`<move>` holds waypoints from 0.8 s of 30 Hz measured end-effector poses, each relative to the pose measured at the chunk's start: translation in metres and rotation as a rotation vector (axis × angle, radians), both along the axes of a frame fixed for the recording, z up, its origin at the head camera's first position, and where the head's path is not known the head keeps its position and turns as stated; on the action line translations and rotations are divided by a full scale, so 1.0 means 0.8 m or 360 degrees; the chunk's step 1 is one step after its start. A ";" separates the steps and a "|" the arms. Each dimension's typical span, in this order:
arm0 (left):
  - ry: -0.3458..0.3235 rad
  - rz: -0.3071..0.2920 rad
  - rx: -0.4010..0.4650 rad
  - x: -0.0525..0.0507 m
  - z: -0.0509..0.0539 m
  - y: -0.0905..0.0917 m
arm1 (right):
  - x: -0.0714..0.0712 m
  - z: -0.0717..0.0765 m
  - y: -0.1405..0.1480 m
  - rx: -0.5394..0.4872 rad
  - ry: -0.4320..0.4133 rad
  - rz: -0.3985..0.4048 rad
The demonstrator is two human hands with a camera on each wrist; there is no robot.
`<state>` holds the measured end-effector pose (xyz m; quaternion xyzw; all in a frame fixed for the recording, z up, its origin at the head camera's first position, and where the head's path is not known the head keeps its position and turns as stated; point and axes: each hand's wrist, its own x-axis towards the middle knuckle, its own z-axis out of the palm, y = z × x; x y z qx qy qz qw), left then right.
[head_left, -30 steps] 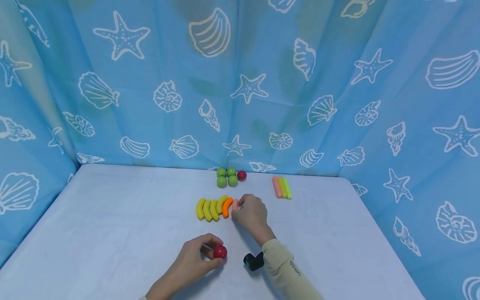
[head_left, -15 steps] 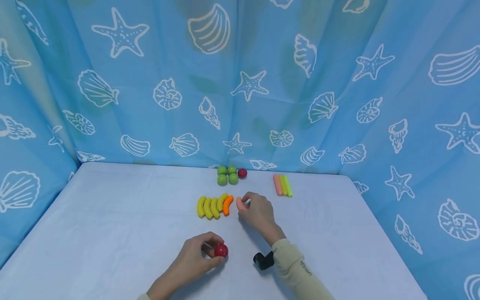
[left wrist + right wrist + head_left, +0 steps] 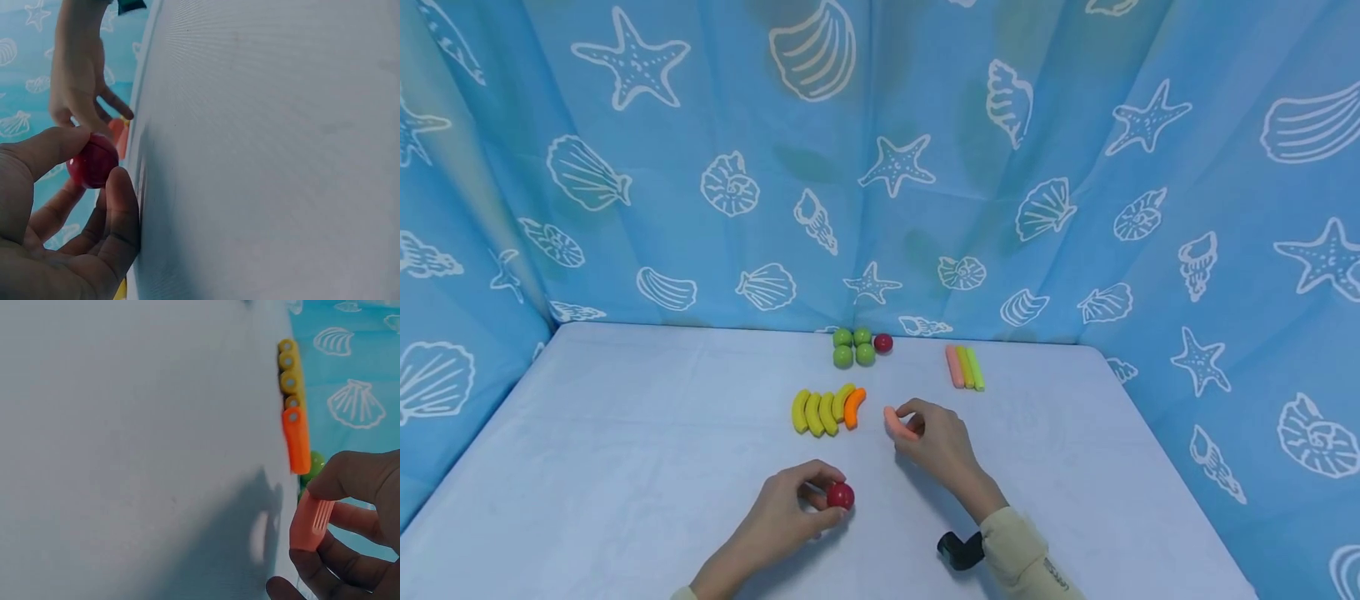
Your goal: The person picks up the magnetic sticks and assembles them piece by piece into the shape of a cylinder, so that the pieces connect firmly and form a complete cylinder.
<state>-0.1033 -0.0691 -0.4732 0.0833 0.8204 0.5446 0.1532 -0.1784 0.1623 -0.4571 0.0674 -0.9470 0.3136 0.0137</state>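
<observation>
Over the bench (image 3: pixel 625 467), the right hand (image 3: pixel 946 442) pinches a curved salmon-pink piece (image 3: pixel 898 423), right of the orange banana-shaped piece (image 3: pixel 853 408); the left hand (image 3: pixel 792 505) pinches a red ball (image 3: pixel 841 497). The step appears to be placement; it next calls for controlled release.

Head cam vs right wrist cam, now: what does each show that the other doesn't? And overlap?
Head only: left hand pinching the near red ball, far red ball, three coloured sticks, black device by the right sleeve.
Right wrist only: grooves in the pink piece, grey-centred ends of the yellow pieces.
Both: right hand gripping the pink piece; orange piece, yellow pieces, at least one green ball, white tabletop, blue curtain.
</observation>
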 end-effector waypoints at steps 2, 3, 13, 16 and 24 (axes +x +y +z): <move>-0.0011 0.0007 0.0008 0.001 -0.001 -0.001 | 0.008 0.001 0.003 -0.0085 0.0001 0.0030; -0.0013 0.0008 0.0016 0.001 -0.001 -0.001 | 0.012 0.001 0.004 -0.0126 0.0008 0.0045; 0.0013 0.0013 0.0033 0.001 0.000 0.000 | 0.035 0.011 0.004 -0.0458 -0.0152 0.0076; 0.0030 0.0007 0.0040 0.001 0.001 0.001 | 0.038 0.010 0.004 -0.0631 -0.0263 0.0052; -0.0007 0.0011 0.0071 0.001 0.003 0.000 | 0.043 0.002 0.008 -0.0851 -0.0412 0.0063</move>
